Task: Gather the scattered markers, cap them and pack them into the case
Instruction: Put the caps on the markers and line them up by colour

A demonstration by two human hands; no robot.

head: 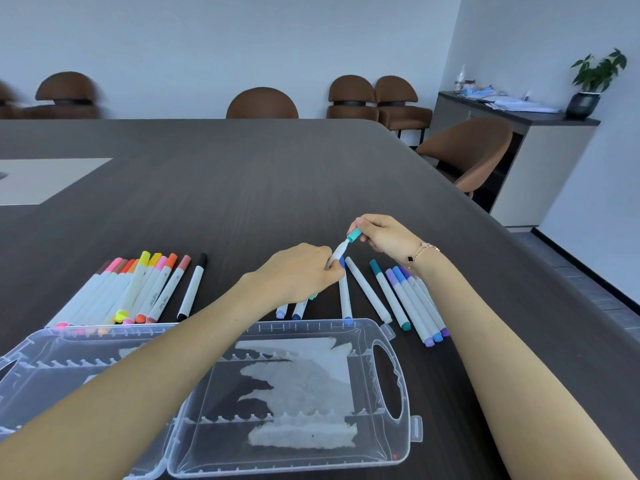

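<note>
While the left hand [304, 271] pinches the white barrel of a teal marker [337, 253] and tilts its tip up and to the right, the right hand [384, 235] holds the teal cap [354, 234] between thumb and fingertips just at that tip. Holding barrel and cap in line like this probably lets the cap be pushed straight on; whether it is already seated I cannot tell. Both forearms reach out over the clear case [284, 393], which lies open on the near part of the table [242, 174] with nothing packed in its slots, so packing appears not yet begun. To the left of the hands a row of warm-coloured markers [138, 289] lies side by side, ending in a black marker [193, 287], all capped as far as I can see. To the right lie blue and purple markers [412, 299], also roughly parallel, near the case's far edge. Such sorting by colour likely eases loading later. Several more markers lie partly hidden under the left hand. The right wrist carries a bracelet [420, 252].
</note>
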